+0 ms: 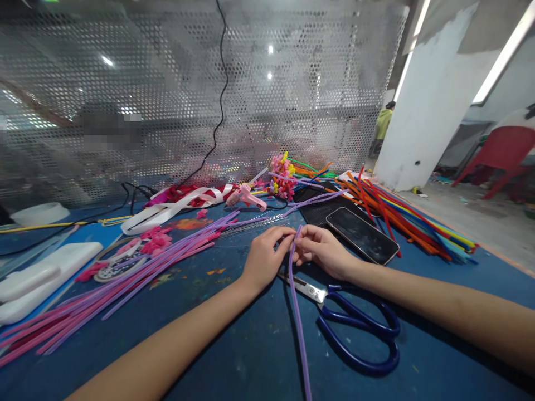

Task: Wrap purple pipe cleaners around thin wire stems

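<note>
My left hand (267,257) and my right hand (320,249) meet over the blue table (234,345), both pinched on the top end of a purple pipe cleaner (298,323). The pipe cleaner runs from my fingers down toward the near edge. Thin silver wires (251,224) lie just beyond my left hand. Blue-handled scissors (355,326) rest under my right wrist, blades pointing left.
A bundle of pink and purple pipe cleaners (125,278) fans out at left. A phone (363,235) lies right of my hands, beside multicoloured pipe cleaners (409,220). A pink glue gun (246,196), white ribbon (175,207) and small flowers (282,178) sit before a perforated screen (167,83).
</note>
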Tool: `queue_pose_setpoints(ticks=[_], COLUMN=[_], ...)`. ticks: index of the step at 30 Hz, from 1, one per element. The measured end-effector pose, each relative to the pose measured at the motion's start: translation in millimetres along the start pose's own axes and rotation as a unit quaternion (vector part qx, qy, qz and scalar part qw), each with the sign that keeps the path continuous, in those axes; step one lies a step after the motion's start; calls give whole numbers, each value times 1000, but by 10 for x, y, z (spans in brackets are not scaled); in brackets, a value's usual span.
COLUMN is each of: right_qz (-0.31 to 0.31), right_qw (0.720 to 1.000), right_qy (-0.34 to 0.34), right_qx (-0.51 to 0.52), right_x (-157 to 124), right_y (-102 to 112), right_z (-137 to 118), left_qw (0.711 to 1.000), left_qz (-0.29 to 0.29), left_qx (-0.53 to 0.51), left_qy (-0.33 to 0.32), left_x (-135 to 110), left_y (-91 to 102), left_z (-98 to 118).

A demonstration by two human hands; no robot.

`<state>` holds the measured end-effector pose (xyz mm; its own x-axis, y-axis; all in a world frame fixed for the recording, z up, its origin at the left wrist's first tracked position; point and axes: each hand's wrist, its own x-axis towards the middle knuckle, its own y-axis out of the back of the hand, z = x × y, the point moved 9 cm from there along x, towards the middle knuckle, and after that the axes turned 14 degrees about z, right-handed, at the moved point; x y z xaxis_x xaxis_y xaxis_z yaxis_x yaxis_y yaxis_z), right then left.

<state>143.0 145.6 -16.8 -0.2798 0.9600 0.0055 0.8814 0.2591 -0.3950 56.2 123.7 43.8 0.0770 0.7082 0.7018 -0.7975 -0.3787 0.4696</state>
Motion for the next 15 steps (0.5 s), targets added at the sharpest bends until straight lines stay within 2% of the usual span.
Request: queue_pose_setpoints(ticks=[7,15], right_qz=[41,76], right_qw=[999,996], right_qy=[7,37], right_qx=[-6,-6], right_x=[34,48], right_y=[73,145], right_z=[-32,-84], left_qw=[999,998], left_qz=[-23,-34], left_qx=[-1,-9], left_qy=[-43,-58], left_x=[-24,-30], left_y=[-41,-80], left_z=[87,91])
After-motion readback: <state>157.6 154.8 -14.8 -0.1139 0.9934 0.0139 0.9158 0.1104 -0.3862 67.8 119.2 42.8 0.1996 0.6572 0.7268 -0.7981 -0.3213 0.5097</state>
